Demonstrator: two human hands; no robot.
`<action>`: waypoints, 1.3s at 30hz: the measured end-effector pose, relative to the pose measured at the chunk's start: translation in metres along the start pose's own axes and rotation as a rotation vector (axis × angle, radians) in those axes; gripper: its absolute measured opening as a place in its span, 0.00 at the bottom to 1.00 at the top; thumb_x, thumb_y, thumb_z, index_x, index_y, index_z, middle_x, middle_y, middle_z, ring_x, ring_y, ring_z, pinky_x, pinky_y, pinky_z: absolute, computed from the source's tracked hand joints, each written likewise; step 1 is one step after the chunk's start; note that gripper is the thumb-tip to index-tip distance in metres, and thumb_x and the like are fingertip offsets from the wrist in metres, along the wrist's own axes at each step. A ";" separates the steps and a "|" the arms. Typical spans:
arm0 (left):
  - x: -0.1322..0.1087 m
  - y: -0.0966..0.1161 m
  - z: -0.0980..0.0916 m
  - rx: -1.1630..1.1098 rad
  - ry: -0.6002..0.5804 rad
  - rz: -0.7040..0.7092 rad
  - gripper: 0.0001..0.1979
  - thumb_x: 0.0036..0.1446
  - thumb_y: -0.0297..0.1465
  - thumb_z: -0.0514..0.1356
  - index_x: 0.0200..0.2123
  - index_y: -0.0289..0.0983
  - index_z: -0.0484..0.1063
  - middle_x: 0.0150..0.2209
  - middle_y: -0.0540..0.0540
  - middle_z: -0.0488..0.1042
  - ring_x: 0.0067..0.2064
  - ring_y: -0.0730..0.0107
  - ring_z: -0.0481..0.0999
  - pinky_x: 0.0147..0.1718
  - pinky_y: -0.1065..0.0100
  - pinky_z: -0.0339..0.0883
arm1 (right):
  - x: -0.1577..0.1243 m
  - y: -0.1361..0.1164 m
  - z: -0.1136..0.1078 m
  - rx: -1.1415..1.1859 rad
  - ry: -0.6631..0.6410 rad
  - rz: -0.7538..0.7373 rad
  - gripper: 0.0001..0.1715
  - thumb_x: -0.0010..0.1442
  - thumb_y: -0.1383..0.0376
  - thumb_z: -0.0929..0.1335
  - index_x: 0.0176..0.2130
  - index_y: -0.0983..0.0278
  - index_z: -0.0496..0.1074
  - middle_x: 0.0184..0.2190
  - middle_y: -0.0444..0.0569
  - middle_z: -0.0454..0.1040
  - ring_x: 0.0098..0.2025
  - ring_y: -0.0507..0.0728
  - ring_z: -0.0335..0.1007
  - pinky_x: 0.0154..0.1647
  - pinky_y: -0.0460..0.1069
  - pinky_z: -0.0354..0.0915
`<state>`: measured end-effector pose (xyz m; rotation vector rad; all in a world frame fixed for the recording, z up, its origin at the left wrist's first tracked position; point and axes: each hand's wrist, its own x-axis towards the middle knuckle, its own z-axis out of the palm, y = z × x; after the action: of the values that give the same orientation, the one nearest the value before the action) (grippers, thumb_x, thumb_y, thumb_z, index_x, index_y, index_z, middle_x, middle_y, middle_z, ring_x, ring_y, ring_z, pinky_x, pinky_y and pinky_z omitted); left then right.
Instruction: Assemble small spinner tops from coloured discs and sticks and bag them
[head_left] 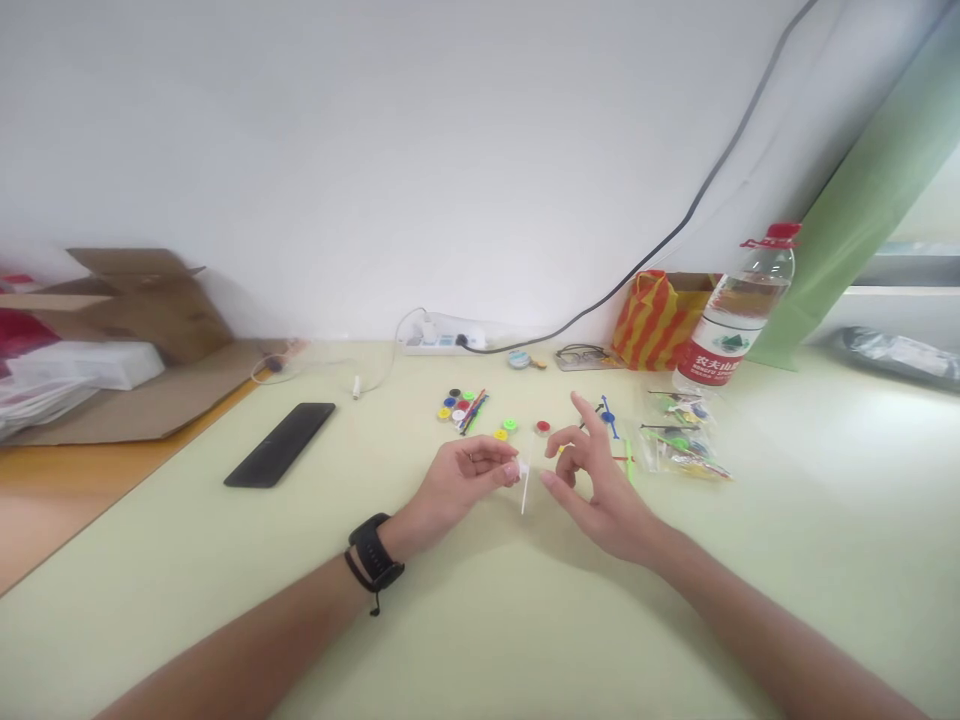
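Note:
My left hand (pixel 456 488) pinches a small white plastic spinner (pixel 525 488) between thumb and fingertips, its thin bar sticking out upright to the right. Just right of it, my right hand (pixel 602 495) is open, fingers apart and the index raised, holding nothing. Beyond the hands lie a green disc (pixel 510 425), a yellow disc (pixel 501 435) and a red disc (pixel 542 428). A blue arrow spinner (pixel 608 418) lies behind my right hand, whose fingers partly hide other coloured pieces. Several coloured discs (pixel 450 402) sit beside a bundle of thin coloured arrows (pixel 473 411).
Clear bags of coloured parts (pixel 681 440) lie at right, before a water bottle (pixel 731 315) and a striped bag (pixel 660 318). A black phone-like slab (pixel 280 446) rests at left near a cardboard box (pixel 157 320). A power strip (pixel 442 336) and glasses (pixel 585 355) are by the wall.

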<state>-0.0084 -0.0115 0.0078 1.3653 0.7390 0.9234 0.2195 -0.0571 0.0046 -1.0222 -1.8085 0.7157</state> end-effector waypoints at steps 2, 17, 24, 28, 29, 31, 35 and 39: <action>0.000 0.001 0.000 0.005 0.009 0.003 0.15 0.55 0.36 0.73 0.43 0.36 0.80 0.39 0.44 0.80 0.40 0.68 0.80 0.45 0.66 0.75 | 0.001 -0.002 -0.003 0.026 -0.125 0.021 0.10 0.69 0.62 0.64 0.47 0.61 0.72 0.39 0.47 0.67 0.29 0.52 0.62 0.32 0.50 0.62; -0.002 0.000 0.003 0.012 -0.047 -0.001 0.14 0.56 0.36 0.72 0.42 0.35 0.79 0.40 0.44 0.79 0.42 0.65 0.79 0.46 0.64 0.73 | 0.004 -0.011 0.002 0.133 -0.120 0.143 0.13 0.68 0.54 0.68 0.38 0.60 0.66 0.35 0.48 0.73 0.34 0.56 0.69 0.36 0.51 0.66; -0.002 0.001 0.004 -0.002 -0.066 -0.008 0.14 0.56 0.37 0.72 0.42 0.35 0.79 0.40 0.44 0.79 0.44 0.63 0.79 0.47 0.62 0.73 | 0.002 -0.006 0.003 0.058 -0.119 0.112 0.07 0.69 0.59 0.66 0.46 0.59 0.69 0.35 0.47 0.75 0.33 0.55 0.70 0.32 0.49 0.65; -0.002 0.001 0.003 -0.007 -0.048 -0.005 0.14 0.57 0.36 0.72 0.43 0.35 0.78 0.41 0.44 0.79 0.44 0.63 0.79 0.48 0.61 0.74 | 0.001 -0.005 0.003 0.076 -0.081 0.053 0.28 0.69 0.61 0.67 0.65 0.55 0.57 0.41 0.48 0.74 0.32 0.54 0.69 0.32 0.50 0.67; -0.002 0.001 0.003 -0.010 -0.041 -0.003 0.14 0.57 0.36 0.72 0.43 0.35 0.78 0.41 0.44 0.79 0.43 0.63 0.79 0.47 0.61 0.74 | 0.001 -0.004 0.003 0.080 -0.059 0.056 0.34 0.69 0.60 0.67 0.68 0.54 0.51 0.42 0.47 0.74 0.31 0.54 0.69 0.32 0.50 0.67; -0.001 0.001 0.003 -0.013 -0.031 0.000 0.14 0.57 0.36 0.72 0.43 0.35 0.78 0.41 0.44 0.79 0.42 0.65 0.79 0.47 0.62 0.74 | 0.000 -0.002 0.004 0.088 -0.017 0.073 0.44 0.69 0.60 0.67 0.73 0.52 0.41 0.43 0.47 0.73 0.30 0.53 0.68 0.31 0.49 0.68; -0.001 0.001 0.003 -0.006 -0.025 0.000 0.15 0.56 0.37 0.72 0.42 0.35 0.79 0.39 0.44 0.79 0.40 0.66 0.79 0.45 0.63 0.75 | -0.002 0.001 0.006 0.099 -0.006 0.093 0.49 0.69 0.58 0.67 0.74 0.52 0.33 0.42 0.47 0.72 0.30 0.54 0.68 0.29 0.49 0.68; 0.000 0.000 0.002 -0.005 -0.004 0.013 0.15 0.56 0.38 0.73 0.42 0.35 0.79 0.38 0.44 0.80 0.39 0.65 0.80 0.44 0.62 0.75 | 0.000 -0.002 0.004 0.099 0.000 0.096 0.38 0.71 0.54 0.64 0.72 0.53 0.46 0.41 0.47 0.70 0.30 0.54 0.66 0.33 0.50 0.68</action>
<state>-0.0065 -0.0130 0.0080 1.3689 0.7248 0.9317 0.2156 -0.0582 0.0047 -1.0483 -1.7163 0.8549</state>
